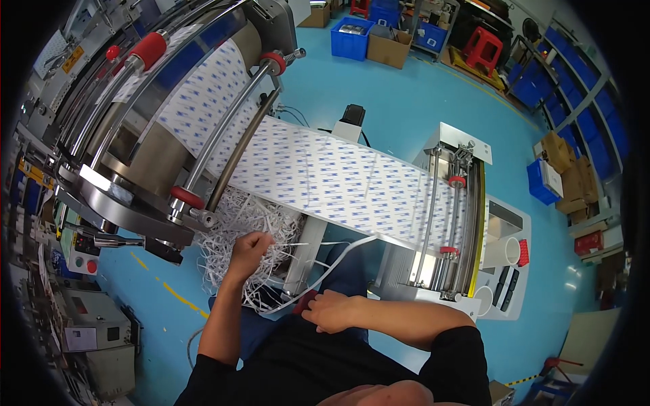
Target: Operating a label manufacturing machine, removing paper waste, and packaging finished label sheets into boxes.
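My left hand (pixel 249 256) is closed in front of a large heap of tangled white strips (pixel 261 220). A thin white strip (pixel 290 243) runs rightward from its fingers. Close to my body, my right hand (pixel 332 312) has its fingers curled in; what they hold, if anything, is hidden. A longer white strip (pixel 345 254) arcs from the edge of the printed web down toward the heap, passing between my hands. The wide white web (pixel 338 172) with small blue print stretches from the big roller unit at left to the roller unit at right.
The roller unit (pixel 128 183) with red collars stands at left, and a second roller unit (pixel 447 216) at right. A grey metal bar (pixel 305 254) lies below the web. Blue bins (pixel 351 39), a cardboard box (pixel 388 49) and a red stool (pixel 483 47) stand farther back.
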Action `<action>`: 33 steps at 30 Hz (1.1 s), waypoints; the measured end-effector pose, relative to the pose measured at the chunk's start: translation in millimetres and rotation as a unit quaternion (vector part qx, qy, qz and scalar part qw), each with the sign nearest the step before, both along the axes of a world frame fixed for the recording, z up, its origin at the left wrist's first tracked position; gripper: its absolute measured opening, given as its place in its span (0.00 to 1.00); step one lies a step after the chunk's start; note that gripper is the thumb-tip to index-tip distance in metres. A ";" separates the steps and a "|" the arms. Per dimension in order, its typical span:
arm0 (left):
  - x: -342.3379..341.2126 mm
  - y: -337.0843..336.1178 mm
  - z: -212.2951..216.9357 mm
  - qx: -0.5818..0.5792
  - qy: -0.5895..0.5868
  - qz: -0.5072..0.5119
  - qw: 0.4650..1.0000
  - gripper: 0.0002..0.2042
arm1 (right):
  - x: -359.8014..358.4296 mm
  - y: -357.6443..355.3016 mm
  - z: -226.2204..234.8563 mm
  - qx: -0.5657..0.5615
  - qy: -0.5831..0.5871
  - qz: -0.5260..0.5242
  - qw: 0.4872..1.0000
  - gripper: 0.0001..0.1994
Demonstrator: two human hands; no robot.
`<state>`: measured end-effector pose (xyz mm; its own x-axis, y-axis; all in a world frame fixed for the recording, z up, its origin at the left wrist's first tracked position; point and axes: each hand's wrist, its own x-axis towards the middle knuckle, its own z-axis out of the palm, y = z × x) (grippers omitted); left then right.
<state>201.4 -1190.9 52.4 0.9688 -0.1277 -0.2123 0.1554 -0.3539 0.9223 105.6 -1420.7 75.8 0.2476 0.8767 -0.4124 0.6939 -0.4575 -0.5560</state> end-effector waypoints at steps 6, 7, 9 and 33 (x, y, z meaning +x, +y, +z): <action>-25.5 53.5 -0.3 -0.009 0.010 -0.008 1.000 0.09 | -0.9 4.0 -1.4 0.002 -0.006 -0.001 1.000 0.21; -30.1 58.6 -2.8 -0.012 0.001 -0.007 1.000 0.09 | -1.0 2.2 -0.7 0.003 0.000 0.001 1.000 0.21; -36.5 68.2 -11.1 -0.013 -0.007 -0.006 1.000 0.08 | -1.0 0.3 -0.7 0.007 0.006 0.003 1.000 0.21; -44.2 54.7 -11.2 -0.133 -0.007 0.099 0.986 0.07 | 4.6 -0.1 8.9 -0.041 0.029 0.018 0.999 0.23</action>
